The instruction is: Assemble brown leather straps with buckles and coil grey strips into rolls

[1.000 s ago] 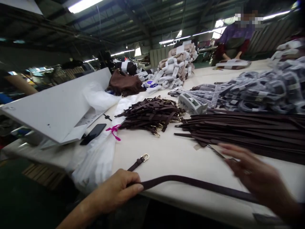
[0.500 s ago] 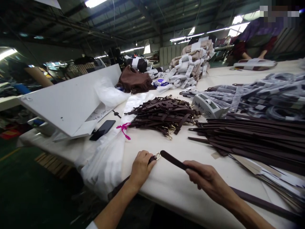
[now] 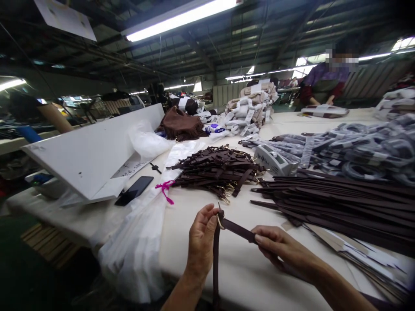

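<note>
In the head view, at the lower centre of the frame, the left hand (image 3: 201,237) pinches the end with the gold-coloured metal buckle (image 3: 220,221) between thumb and fingers. The right hand (image 3: 280,246), right of it, grasps the flat, dark brown, leather-like strap (image 3: 240,231), which extends to the buckle. A dark brown length hangs below the buckle toward the bottom edge. A heap of short dark brown straps (image 3: 210,168) with gold-coloured hooks occupies the frame centre.
</note>
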The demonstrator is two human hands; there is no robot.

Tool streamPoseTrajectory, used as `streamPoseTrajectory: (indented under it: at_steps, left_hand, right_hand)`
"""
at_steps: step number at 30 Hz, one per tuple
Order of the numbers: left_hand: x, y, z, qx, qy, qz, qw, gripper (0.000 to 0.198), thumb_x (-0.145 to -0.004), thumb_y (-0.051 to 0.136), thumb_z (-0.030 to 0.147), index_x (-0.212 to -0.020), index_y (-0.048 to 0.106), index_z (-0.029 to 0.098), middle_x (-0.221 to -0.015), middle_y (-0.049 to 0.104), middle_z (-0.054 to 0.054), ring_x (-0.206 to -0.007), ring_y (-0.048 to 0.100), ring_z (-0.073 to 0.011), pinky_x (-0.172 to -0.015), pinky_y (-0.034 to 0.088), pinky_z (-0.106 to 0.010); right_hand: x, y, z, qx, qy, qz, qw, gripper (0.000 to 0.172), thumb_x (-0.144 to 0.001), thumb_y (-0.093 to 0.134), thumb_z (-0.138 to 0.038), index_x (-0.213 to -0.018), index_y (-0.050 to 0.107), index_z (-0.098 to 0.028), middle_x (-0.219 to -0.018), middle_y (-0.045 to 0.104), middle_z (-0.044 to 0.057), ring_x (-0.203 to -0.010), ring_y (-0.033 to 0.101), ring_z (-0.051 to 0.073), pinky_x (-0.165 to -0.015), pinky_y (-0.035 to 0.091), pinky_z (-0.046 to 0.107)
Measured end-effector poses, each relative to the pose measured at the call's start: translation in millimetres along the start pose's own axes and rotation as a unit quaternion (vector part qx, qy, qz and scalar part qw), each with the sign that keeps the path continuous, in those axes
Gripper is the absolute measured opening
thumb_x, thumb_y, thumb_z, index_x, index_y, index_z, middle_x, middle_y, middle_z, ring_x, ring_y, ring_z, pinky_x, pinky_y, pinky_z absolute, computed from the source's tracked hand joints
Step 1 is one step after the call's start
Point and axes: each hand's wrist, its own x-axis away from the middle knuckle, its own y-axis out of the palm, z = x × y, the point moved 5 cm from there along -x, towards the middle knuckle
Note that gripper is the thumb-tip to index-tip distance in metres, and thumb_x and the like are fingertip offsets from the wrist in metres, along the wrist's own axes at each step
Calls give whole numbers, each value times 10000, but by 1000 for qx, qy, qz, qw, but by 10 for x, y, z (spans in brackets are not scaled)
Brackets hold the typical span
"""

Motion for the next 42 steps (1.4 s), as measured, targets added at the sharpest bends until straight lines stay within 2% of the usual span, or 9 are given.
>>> streamPoseTrajectory:
  at_steps: [5, 14, 18, 20, 23, 27, 34, 39, 42]
  left_hand:
    - [83, 202, 49, 97, -45, 23, 994, 388, -719, 696, 318, -1071, 570, 215, -956, 624, -24, -720, 577, -102, -679, 493, -250]
    - [288, 627, -6, 104, -33, -30, 994, 316, -695, 723, 307, -972, 661, 168, -738, 615, -9, -628, 490, -60, -628, 414, -161]
    - [270, 720, 91, 165, -38, -10, 985, 310, -676, 736, 309, -961, 661, 213, -864, 637, -11, -646, 529, -60, -615, 441, -161]
    - [274, 783, 151, 176, -35, -10, 984, 322, -665, 745, 304, -962, 661, 213, -913, 642, -22, -692, 559, -73, -628, 456, -161]
    - [338, 900, 153, 173, -40, -24, 984, 316, -656, 754, 287, -949, 667, 204, -949, 652, -40, -801, 592, -106, -704, 479, -177]
    - [424, 1024, 79, 143, -53, -59, 986, 301, -666, 747, 290, -944, 668, 205, -860, 649, -21, -676, 568, -81, -646, 483, -185]
    - [371, 1105, 274, 155, -21, -40, 987, 353, -620, 777, 304, -943, 669, 212, -871, 647, -22, -695, 571, -81, -648, 478, -169]
    - [476, 1226, 208, 138, -30, -73, 987, 317, -637, 766, 316, -926, 679, 219, -942, 655, -36, -836, 601, -128, -778, 479, -219]
    - [539, 1271, 114, 67, -25, -127, 989, 284, -692, 721, 308, -955, 671, 213, -930, 647, -34, -782, 575, -110, -741, 459, -204]
  right_hand:
    - [126, -50, 21, -27, -1, -19, 999, 334, -836, 543, -471, -837, 552, -137, -496, 378, -71, -396, 281, 41, -356, 218, 163]
    - [147, -212, -110, -113, -111, 24, 987, 318, -818, 577, -455, -851, 567, -139, -515, 391, -64, -397, 330, 45, -343, 280, 152]
    - [295, -236, -68, -103, -74, -24, 992, 307, -808, 600, -437, -830, 573, -132, -494, 393, -69, -372, 310, 34, -336, 242, 147]
    - [336, -239, -37, -101, -63, -15, 993, 299, -817, 592, -430, -842, 574, -133, -496, 393, -70, -372, 288, 27, -332, 207, 142]
    - [337, -257, -66, -131, -101, 23, 986, 280, -825, 583, -423, -841, 566, -143, -512, 393, -69, -383, 299, 29, -334, 205, 139]
    - [352, -312, -155, -161, -157, 43, 974, 274, -826, 586, -413, -865, 580, -142, -524, 390, -65, -397, 316, 33, -343, 231, 140]
    - [457, -300, -20, -151, -114, -1, 982, 282, -816, 601, -411, -843, 577, -131, -458, 384, -82, -341, 275, 21, -326, 175, 146]
    - [443, -288, -119, -204, -177, 26, 962, 268, -821, 598, -405, -839, 552, -141, -486, 391, -77, -362, 269, 23, -330, 194, 144]
    - [464, -290, -250, -185, -205, 37, 960, 260, -838, 574, -402, -841, 536, -145, -510, 376, -74, -377, 265, 25, -339, 195, 148]
